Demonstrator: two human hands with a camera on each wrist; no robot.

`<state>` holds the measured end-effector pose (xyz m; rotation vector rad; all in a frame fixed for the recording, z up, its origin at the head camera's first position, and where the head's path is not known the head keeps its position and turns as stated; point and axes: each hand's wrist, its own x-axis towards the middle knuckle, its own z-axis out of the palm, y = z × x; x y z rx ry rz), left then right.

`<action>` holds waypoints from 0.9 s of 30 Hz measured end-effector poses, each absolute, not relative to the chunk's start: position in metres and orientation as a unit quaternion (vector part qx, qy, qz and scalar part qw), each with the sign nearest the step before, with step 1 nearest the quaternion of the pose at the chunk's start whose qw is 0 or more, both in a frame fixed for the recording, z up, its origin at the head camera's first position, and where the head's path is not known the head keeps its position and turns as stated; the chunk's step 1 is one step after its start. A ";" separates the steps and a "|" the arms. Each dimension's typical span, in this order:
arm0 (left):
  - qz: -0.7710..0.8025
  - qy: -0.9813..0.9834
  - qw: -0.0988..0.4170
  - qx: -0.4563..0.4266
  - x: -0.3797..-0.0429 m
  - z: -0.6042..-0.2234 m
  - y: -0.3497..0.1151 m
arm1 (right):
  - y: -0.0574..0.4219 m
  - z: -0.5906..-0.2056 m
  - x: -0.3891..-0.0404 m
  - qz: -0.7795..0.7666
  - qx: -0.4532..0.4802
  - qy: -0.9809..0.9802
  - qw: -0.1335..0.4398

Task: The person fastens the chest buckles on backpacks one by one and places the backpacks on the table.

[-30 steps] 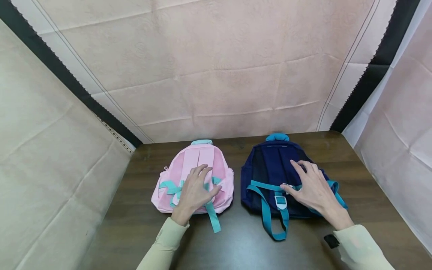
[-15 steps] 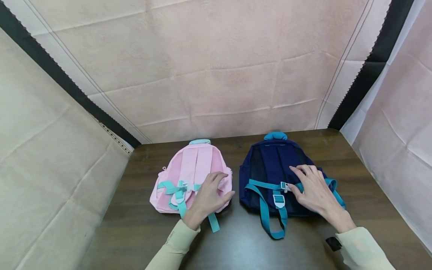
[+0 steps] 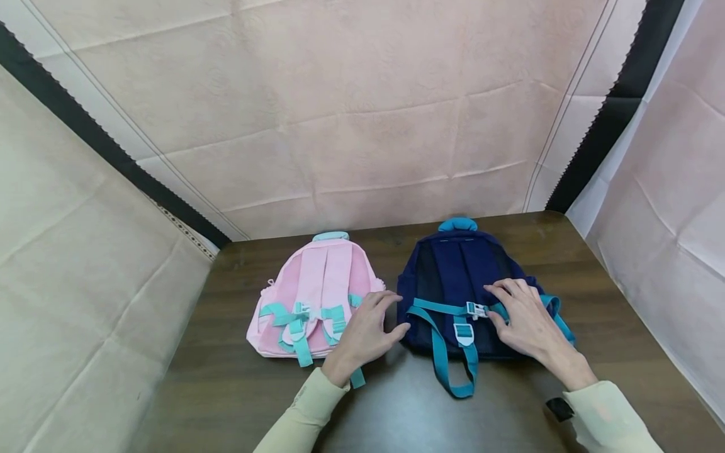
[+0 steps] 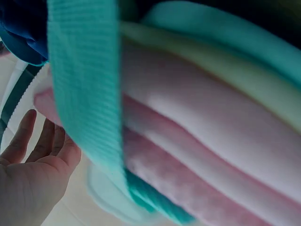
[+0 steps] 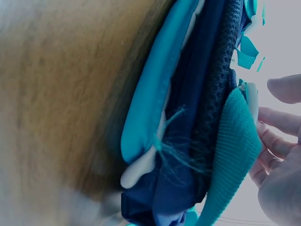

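On the left of the table lies a small pink backpack (image 3: 334, 264), its shoulder straps and turquoise webbing facing up. My left hand (image 3: 369, 330) is over its lower right side, with thumb and fingers spread and nothing between them, pointing toward the navy backpack (image 3: 444, 258). That navy bag lies to the right, turquoise webbing across it joined at a white side-release buckle (image 3: 476, 310). My right hand (image 3: 525, 321) is over its right half, fingertips right at the webbing beside the buckle. The right wrist view shows the thumb apart from the fingers, near the turquoise strap (image 5: 235, 150).
Both bags stand on a dark wooden table (image 3: 209, 390), top handles toward its back edge. A loose turquoise strap loop (image 3: 453, 384) hangs toward the front from the navy bag. Pale fabric walls (image 3: 362, 126) with dark trim enclose the table on the back and sides.
My left hand has moved right, from the middle of the pink backpack to its right edge, uncovering its buckles and webbing. My right hand stays over the navy backpack, slightly lower, uncovering the white buckle.
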<state>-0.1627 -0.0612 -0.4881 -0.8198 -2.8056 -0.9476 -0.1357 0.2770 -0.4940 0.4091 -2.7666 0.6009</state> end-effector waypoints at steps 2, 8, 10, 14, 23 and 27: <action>-0.306 -0.911 0.035 -0.274 -0.162 -0.489 -0.057 | 0.277 -0.494 -0.135 0.207 0.141 -0.958 0.141; -0.310 -0.907 0.029 -0.284 -0.161 -0.489 -0.045 | 0.277 -0.493 -0.134 0.202 0.137 -0.962 0.125; -0.310 -0.906 0.027 -0.286 -0.160 -0.489 -0.041 | 0.277 -0.493 -0.133 0.200 0.135 -0.963 0.119; -0.308 -0.905 0.022 -0.291 -0.161 -0.491 -0.033 | 0.276 -0.493 -0.133 0.198 0.131 -0.965 0.108; -0.312 -0.899 0.017 -0.306 -0.164 -0.490 -0.014 | 0.276 -0.492 -0.133 0.209 0.132 -0.964 0.100; -0.310 -0.901 0.014 -0.304 -0.167 -0.489 -0.007 | 0.275 -0.492 -0.135 0.208 0.132 -0.965 0.091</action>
